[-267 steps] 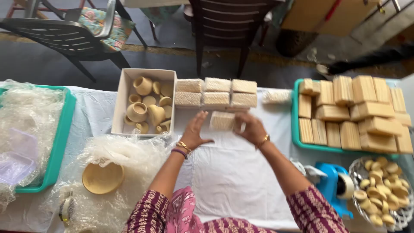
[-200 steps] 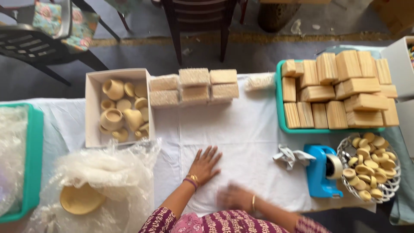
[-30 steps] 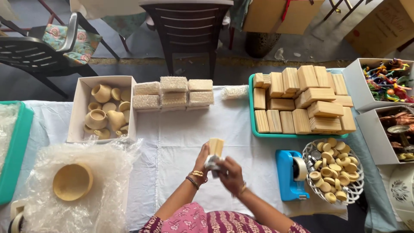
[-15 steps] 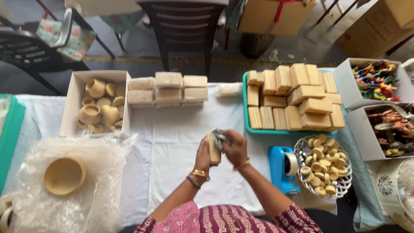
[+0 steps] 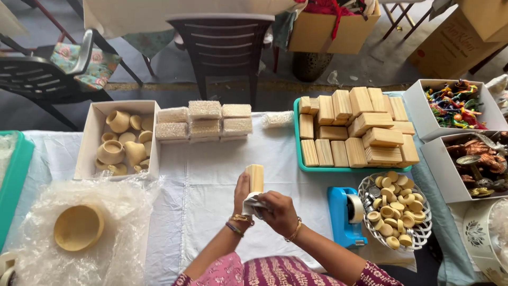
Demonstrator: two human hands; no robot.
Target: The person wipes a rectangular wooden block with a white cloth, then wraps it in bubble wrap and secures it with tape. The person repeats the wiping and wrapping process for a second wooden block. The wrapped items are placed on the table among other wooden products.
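- White cloth covers the table (image 5: 211,180) in my head-camera view, with a dark plastic chair (image 5: 222,47) and cardboard boxes (image 5: 333,29) on the grey floor beyond it.
- At the middle of the table, near its front edge, I see the left hand (image 5: 242,197) holding a pale wooden block (image 5: 255,178) upright, fingers curled around its lower half, bangles on the wrist.
- Right hand (image 5: 278,212) is closed over a crumpled white wrap (image 5: 253,203) pressed against the base of the block; both hands touch each other there.
- To the right of the hands, a blue tape dispenser (image 5: 344,214) stands on the cloth, just beside a white wire basket (image 5: 418,238) filled with small round wooden pieces.
- Behind those, a green tray (image 5: 299,159) carries a pile of similar wooden blocks, stacked flat and on edge.
- At the far right, two white boxes: one (image 5: 418,100) with colourful small figures, one (image 5: 439,164) with brown metal-looking pieces.
- Far left of centre, an open cardboard box (image 5: 87,143) holds small pale pots, with wrapped packets (image 5: 203,119) lined up just beside it.
- Near left, a pale bowl (image 5: 78,228) rests on a sheet of clear crinkled plastic (image 5: 116,249); a second green tray's edge (image 5: 13,185) shows at the frame's left side.
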